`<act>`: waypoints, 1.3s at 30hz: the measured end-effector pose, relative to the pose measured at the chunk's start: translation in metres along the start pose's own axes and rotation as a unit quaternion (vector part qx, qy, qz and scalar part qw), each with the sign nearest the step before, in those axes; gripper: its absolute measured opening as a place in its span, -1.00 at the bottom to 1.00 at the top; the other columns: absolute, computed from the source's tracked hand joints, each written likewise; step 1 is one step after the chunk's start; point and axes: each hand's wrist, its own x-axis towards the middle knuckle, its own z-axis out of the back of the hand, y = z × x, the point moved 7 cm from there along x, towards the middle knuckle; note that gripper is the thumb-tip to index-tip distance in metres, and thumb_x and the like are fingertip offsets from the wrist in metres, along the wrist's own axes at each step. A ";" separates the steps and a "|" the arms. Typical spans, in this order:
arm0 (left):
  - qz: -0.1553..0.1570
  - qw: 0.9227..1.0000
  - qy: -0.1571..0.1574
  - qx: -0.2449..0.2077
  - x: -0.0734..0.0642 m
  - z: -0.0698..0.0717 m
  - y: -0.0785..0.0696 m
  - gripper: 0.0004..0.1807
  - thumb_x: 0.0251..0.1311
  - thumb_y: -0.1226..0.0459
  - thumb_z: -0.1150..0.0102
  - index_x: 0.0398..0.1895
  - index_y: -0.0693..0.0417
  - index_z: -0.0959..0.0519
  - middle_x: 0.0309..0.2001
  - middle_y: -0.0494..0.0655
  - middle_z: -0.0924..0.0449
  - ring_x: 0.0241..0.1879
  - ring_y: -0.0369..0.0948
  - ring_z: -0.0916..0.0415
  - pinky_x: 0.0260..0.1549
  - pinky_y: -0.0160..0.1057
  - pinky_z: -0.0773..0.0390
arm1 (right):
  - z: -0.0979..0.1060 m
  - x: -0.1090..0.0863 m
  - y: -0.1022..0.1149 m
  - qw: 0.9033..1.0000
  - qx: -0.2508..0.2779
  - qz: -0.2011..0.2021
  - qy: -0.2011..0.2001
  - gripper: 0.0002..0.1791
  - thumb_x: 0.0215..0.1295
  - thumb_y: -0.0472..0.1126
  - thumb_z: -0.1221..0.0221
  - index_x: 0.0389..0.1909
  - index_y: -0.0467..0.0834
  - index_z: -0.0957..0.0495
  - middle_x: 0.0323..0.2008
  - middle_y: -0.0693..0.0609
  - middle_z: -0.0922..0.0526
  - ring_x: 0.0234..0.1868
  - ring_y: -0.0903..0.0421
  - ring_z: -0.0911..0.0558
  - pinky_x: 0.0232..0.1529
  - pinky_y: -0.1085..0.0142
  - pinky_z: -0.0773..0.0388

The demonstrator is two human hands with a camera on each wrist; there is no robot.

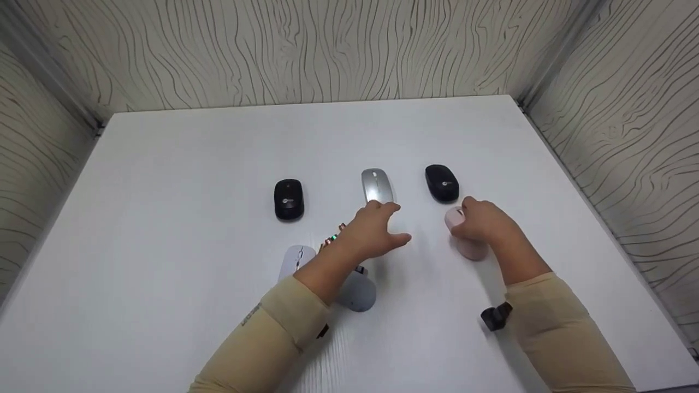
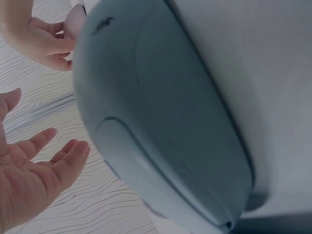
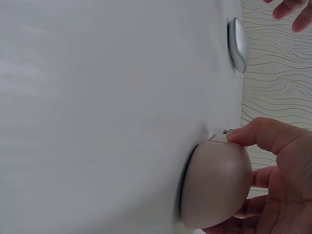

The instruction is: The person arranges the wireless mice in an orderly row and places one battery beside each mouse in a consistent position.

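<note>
White tabletop (image 1: 191, 164) with a pink mouse (image 3: 217, 180) in the right hand (image 1: 485, 221).

Room light here: cool, even. Shadows: soft, on white table (image 1: 164, 174) beneath left hand (image 1: 371, 232). Highlight: pale, on pink mouse (image 3: 217, 183). Left wrist view: hazy, blue-grey mouse (image 2: 161, 107) dull.

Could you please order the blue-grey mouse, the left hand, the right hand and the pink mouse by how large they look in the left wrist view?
1. Blue-grey mouse, very near the camera
2. Left hand
3. Right hand
4. Pink mouse, only partly visible
</note>
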 end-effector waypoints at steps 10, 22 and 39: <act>-0.004 1.000 -0.001 -0.006 0.000 -0.001 0.004 -0.32 0.08 -0.07 -0.16 0.29 -0.17 -0.27 0.23 0.02 -0.25 0.16 -0.10 -0.29 -0.02 -0.12 -0.45 | -0.002 0.001 -0.002 1.000 0.003 -0.011 0.012 -0.23 0.06 -0.05 -0.14 0.18 -0.48 -0.18 -0.01 -0.45 -0.41 -0.01 -0.31 -0.45 -0.04 -0.13 -0.39; 0.007 1.000 -0.005 -0.013 -0.002 0.007 0.014 -0.31 0.08 -0.08 -0.17 0.30 -0.19 -0.25 0.23 0.00 -0.24 0.15 -0.11 -0.29 0.01 -0.12 -0.44 | 0.010 -0.006 0.012 1.000 -0.001 -0.006 0.002 -0.10 0.10 0.06 -0.16 0.27 -0.46 -0.07 0.15 -0.54 -0.19 0.18 -0.40 -0.21 0.11 -0.20 -0.22; 0.007 0.999 -0.028 -0.026 -0.012 0.034 0.044 -0.29 0.11 -0.06 -0.14 0.32 -0.08 -0.22 0.22 0.05 -0.23 0.20 -0.06 -0.24 0.11 -0.11 -0.34 | 0.025 -0.021 0.066 0.999 -0.004 0.028 -0.021 -0.14 0.11 0.08 -0.20 0.28 -0.36 -0.14 0.20 -0.47 -0.18 0.21 -0.39 -0.17 0.15 -0.19 -0.18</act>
